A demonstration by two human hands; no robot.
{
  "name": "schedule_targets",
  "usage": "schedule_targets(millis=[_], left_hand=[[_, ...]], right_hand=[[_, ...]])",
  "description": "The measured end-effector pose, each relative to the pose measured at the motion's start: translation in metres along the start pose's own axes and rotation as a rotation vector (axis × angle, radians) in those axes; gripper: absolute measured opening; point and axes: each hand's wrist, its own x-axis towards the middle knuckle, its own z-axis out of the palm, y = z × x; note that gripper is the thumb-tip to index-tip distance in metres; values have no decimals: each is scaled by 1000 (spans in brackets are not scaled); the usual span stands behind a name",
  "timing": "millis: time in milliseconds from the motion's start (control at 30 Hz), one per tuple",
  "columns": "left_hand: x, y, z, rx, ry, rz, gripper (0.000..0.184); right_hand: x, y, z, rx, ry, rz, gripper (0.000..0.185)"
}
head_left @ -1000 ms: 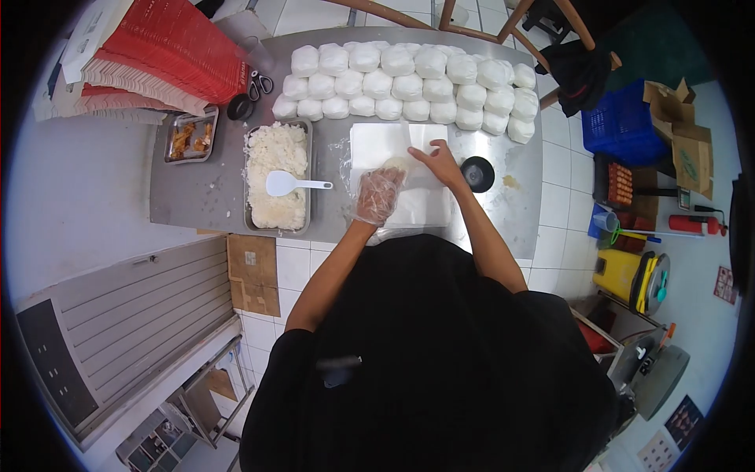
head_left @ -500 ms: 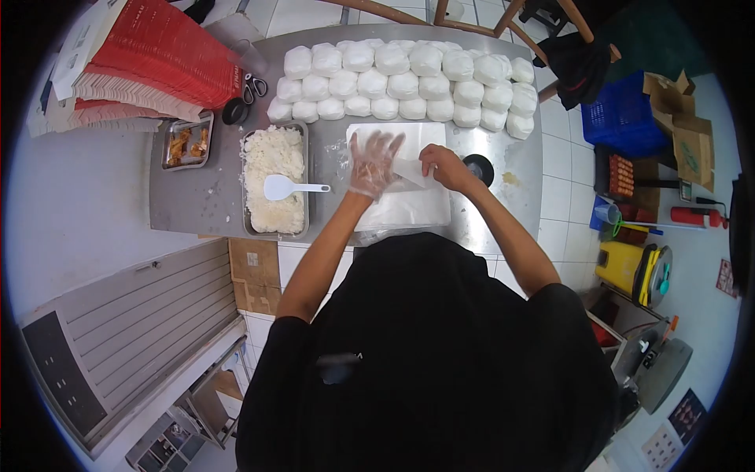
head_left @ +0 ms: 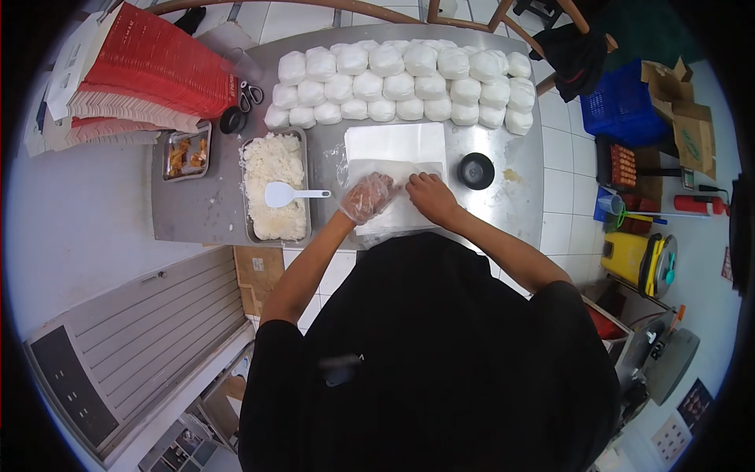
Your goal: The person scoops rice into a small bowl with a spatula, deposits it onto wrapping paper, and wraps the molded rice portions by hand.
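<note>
My left hand [head_left: 368, 197], in a clear plastic glove, has its fingers curled at the near part of the white paper sheets [head_left: 395, 144]. Beside it, bare and with bent fingers, my right hand [head_left: 431, 198] presses on the same paper. A folded or overlapping strip of paper lies just beyond both hands. Whatever is under the fingers is hidden. To the left, a metal tray [head_left: 307, 157] holds white rice [head_left: 271, 161], with a white paddle [head_left: 297, 193] lying on it. A small black bowl [head_left: 476, 171] stands right of the paper.
Rows of white wrapped bundles [head_left: 399, 83] line the table's far side. At the left are stacked red cartons [head_left: 157, 67], scissors [head_left: 251, 96], a black round object [head_left: 233, 120] and a small tray [head_left: 206, 149] of brown food. A blue crate [head_left: 617, 110] stands beyond the table's right.
My left hand has gone from spread fingers over the paper to curled ones lower down. My right hand has moved down and left, and the paper strip it held now lies flatter.
</note>
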Motion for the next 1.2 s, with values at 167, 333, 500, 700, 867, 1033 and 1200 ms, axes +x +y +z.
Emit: schedule_targets(millis=[167,333,500,700,867,1033,1200], left_hand=[[-14,5,1,-81,158,-41,33],[-19,-2,17,-351,330,-280,37],[-19,-5,13,-269,220,-413,28],[9,-12,-15,-244,-286,-689,30],[32,-41,25,-10,-324,-803,45],[61,-44,-5,47,-569,-794,49],[61,-37,-10,122,-143,-725,25]], right_hand=[[-9,-1,20,-109,-17,72,12],[-6,-1,30,-20,35,192,8],[-7,7,42,39,147,251,10],[7,33,46,440,-69,556,19],[49,85,61,554,-498,530,26],[67,69,31,368,-614,687,35],[52,31,25,-284,95,552,29]])
